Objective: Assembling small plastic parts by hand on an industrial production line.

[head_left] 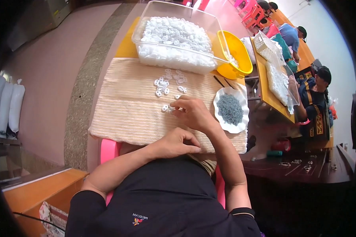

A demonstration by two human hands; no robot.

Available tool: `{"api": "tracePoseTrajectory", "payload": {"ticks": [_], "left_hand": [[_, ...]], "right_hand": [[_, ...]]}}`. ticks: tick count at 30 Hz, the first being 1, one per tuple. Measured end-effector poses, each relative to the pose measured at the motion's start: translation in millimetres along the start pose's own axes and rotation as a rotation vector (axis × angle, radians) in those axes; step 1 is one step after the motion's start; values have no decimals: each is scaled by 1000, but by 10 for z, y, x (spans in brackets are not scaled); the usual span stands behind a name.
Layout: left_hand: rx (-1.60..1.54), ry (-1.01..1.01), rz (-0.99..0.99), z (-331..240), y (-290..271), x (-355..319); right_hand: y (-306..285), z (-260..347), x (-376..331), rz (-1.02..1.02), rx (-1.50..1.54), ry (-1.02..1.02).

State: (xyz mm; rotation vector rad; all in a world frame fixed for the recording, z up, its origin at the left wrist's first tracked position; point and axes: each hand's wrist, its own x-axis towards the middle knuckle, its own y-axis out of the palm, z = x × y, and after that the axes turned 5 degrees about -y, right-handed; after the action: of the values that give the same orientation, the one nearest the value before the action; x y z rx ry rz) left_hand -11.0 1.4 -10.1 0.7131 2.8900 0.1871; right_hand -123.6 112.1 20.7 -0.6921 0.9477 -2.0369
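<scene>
On the striped beige cloth (122, 102), small white oval plastic pieces with holes (161, 83) lie in a loose cluster. My right hand (193, 113) reaches in over the cloth, its fingers bent down and pinched at a white plastic piece (171, 109) beside another one. Close to the cloth's near edge rests my left hand (176, 143), thumb and forefinger brought together at the tips; whatever is between them is too small or hidden. Right of my hands, a white scalloped dish (244, 114) holds a heap of small grey-green parts (230, 109).
A clear plastic bin (178, 63) full of white pieces stands at the far side, with a yellow basin (247, 59) beside it. Two dark thin sticks (224, 81) lie near the dish. Co-workers (318, 94) sit at tables to the right. Filled sacks (16, 106) stand far left.
</scene>
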Motion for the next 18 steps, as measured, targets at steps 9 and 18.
{"api": "tracePoseTrajectory", "payload": {"ticks": [9, 18], "left_hand": [[103, 27, 15, 36, 24, -42], [-64, -55, 0, 40, 19, -1]], "right_hand": [[209, 81, -6, 81, -236, -10], [207, -47, -77, -64, -177, -56]]}}
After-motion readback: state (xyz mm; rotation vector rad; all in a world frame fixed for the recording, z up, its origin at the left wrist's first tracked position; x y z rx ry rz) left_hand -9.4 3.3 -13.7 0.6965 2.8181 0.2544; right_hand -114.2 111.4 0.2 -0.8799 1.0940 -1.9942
